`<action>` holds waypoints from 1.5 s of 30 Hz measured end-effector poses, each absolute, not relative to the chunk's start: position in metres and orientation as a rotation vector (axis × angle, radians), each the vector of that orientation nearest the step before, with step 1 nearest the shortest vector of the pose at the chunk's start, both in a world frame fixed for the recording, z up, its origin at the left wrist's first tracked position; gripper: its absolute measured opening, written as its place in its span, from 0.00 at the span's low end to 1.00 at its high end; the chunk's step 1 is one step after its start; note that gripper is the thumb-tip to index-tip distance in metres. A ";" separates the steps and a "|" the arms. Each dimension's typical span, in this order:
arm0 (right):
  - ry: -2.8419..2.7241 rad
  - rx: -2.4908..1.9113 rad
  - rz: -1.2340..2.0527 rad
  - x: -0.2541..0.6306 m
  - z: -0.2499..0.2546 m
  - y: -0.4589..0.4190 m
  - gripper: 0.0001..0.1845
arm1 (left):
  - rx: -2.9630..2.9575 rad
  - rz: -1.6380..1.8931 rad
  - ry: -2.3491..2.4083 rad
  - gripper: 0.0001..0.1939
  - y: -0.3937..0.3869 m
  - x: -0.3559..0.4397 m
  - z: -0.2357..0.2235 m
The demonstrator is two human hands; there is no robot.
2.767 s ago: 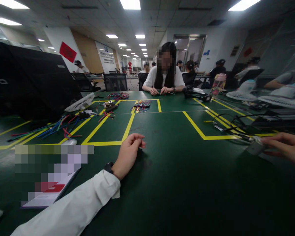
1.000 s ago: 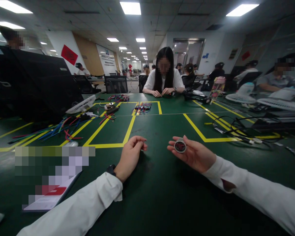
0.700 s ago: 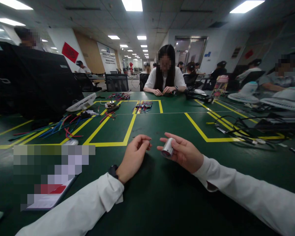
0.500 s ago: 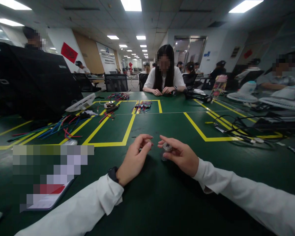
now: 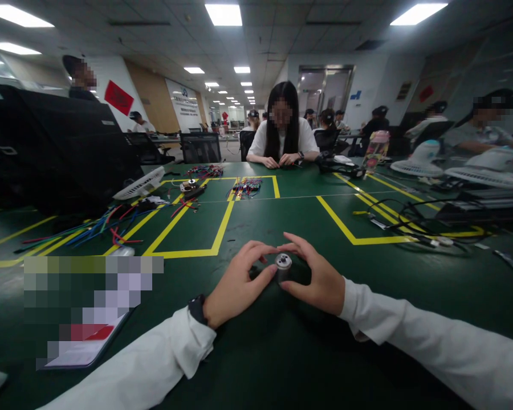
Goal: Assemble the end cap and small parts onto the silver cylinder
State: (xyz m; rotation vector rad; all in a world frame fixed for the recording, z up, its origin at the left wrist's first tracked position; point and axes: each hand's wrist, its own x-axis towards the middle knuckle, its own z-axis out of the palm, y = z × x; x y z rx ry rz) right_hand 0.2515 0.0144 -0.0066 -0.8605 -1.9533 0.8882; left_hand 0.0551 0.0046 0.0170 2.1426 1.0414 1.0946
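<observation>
A small grey metal cylinder (image 5: 283,271) stands upright on the green table between my two hands. Its round, lighter top has dark openings; it looks like a small motor part, but I cannot tell exactly. My left hand (image 5: 243,282) is at its left, fingers stretched out and the thumb tip at the cylinder's side, perhaps touching it. On the other side my right hand (image 5: 316,273) curves loosely around the cylinder, index finger and thumb spread wide. The right thumb tip is close to the cylinder's base. Neither hand is closed around it.
A phone (image 5: 89,347), partly blurred out, lies at left. Loose coloured wires (image 5: 98,225) and a black monitor (image 5: 55,142) are behind it. Wired boards (image 5: 247,187) lie farther back. Black cables (image 5: 406,219) lie at right. A person (image 5: 283,131) sits opposite.
The cylinder, tilted in my right fingers before, now stands upright on the table. My right fingers have spread apart around it. My left hand has moved right, up to the cylinder.
</observation>
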 end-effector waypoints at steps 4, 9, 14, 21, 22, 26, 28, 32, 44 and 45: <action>-2.046 -0.853 0.841 0.264 0.000 0.017 0.37 | 2.190 1.025 1.039 0.14 0.004 0.054 0.016; -2.026 -0.750 0.674 0.260 0.009 0.020 0.26 | 2.191 0.921 1.024 0.17 0.008 0.057 0.012; -2.037 -0.784 0.601 0.252 0.011 0.020 0.22 | 2.182 0.864 1.044 0.19 0.009 0.058 0.010; -1.904 -0.925 0.827 0.248 -0.002 0.022 0.13 | 2.179 0.858 1.053 0.19 0.008 0.058 0.010; -1.889 -0.937 0.835 0.246 -0.002 0.023 0.11 | 2.177 0.858 1.057 0.19 0.008 0.058 0.010; -1.840 -0.932 0.778 0.243 0.008 0.026 0.08 | 2.197 0.824 1.074 0.17 0.008 0.059 0.011; -1.765 -0.941 0.732 0.249 0.016 0.031 0.08 | 2.206 0.801 1.086 0.15 0.008 0.058 0.011; -1.845 -1.124 0.604 0.273 0.019 0.037 0.12 | 2.190 0.788 1.105 0.14 0.009 0.056 0.012; -2.087 -1.309 0.626 0.301 0.006 0.032 0.21 | 1.917 0.884 1.089 0.19 0.011 0.051 0.010; -2.045 -1.286 0.636 0.298 0.008 0.031 0.22 | 1.858 0.915 1.086 0.19 0.012 0.051 0.010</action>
